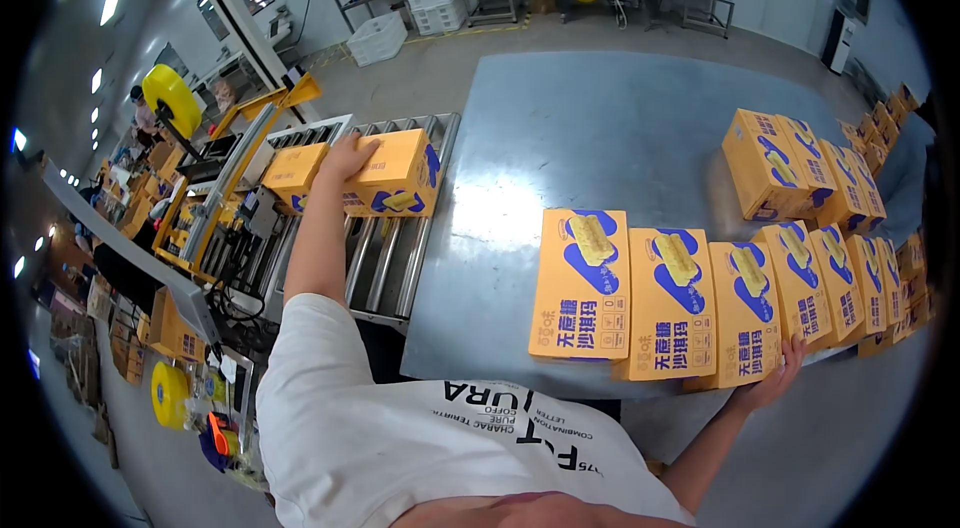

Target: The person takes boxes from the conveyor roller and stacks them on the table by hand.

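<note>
My left hand lies over the left end of an orange carton on the roller conveyor, its fingers resting on the top. Another orange carton sits just left of it, closer to the machine. At the lower right, my right hand touches the lower right edge of an upright carton, fingers stretched up along its side. That carton stands in a curved row with an orange carton and another carton to its left, and several more to its right.
The row stands along the near edge of a metal table. More cartons are grouped at its right side, near a person's clothing. A yellow-framed machine adjoins the conveyor. White crates stand beyond.
</note>
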A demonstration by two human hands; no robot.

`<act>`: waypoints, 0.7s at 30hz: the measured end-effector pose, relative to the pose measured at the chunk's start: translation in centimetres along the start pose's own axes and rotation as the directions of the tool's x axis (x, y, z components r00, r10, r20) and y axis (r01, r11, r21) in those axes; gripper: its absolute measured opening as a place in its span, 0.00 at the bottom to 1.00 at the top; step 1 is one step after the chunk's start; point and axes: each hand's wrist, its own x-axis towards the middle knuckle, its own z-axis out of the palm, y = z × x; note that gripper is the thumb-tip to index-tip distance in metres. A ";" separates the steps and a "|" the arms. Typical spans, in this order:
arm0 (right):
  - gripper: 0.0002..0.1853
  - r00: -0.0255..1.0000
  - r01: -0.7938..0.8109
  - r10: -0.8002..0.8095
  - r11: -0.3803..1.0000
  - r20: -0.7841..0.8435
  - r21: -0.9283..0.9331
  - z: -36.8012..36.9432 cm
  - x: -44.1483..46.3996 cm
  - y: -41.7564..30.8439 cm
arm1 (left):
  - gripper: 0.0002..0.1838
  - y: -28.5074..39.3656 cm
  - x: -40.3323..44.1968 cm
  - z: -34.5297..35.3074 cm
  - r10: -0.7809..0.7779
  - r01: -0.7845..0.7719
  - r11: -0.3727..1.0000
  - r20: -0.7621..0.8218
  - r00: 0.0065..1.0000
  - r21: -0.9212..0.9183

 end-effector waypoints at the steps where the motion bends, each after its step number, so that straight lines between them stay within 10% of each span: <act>1: 0.23 1.000 0.023 -0.024 0.999 -0.010 -0.030 0.1 0.0 -0.2 | 0.44 0.5 -0.2 -0.2 -0.020 0.020 1.000 -0.014 1.000 -0.003; 6: 0.24 0.997 0.067 -0.071 0.992 -0.030 -0.111 0.3 0.0 -0.3 | 0.50 4.5 -5.2 -0.9 -0.120 0.122 0.991 -0.037 0.992 0.059; 12: 0.26 0.993 -0.098 0.100 0.995 -0.057 0.027 0.7 -0.6 0.5 | 0.37 7.2 -17.2 0.5 0.372 -0.585 0.721 -0.504 0.780 -0.372; 13: 0.25 0.987 -0.151 0.154 0.985 -0.039 0.084 0.6 -1.1 1.4 | 0.37 6.9 -18.5 3.3 0.289 -0.544 0.454 -0.460 0.839 -0.706; 14: 0.25 0.980 -0.165 0.181 0.971 -0.080 0.170 0.9 -1.2 1.0 | 0.40 6.0 -17.9 6.7 0.027 0.078 -0.108 0.075 0.997 -0.991; 17: 0.26 0.959 -0.151 0.216 0.937 -0.182 0.316 2.2 -2.0 -1.3 | 0.48 9.9 -26.6 7.3 0.338 -0.129 0.029 -0.111 0.934 -0.991; 21: 0.30 0.892 -0.315 0.447 0.710 -0.058 0.629 2.5 -3.6 -2.6 | 0.52 16.8 -32.6 4.6 0.336 0.162 -0.196 0.089 0.938 -0.967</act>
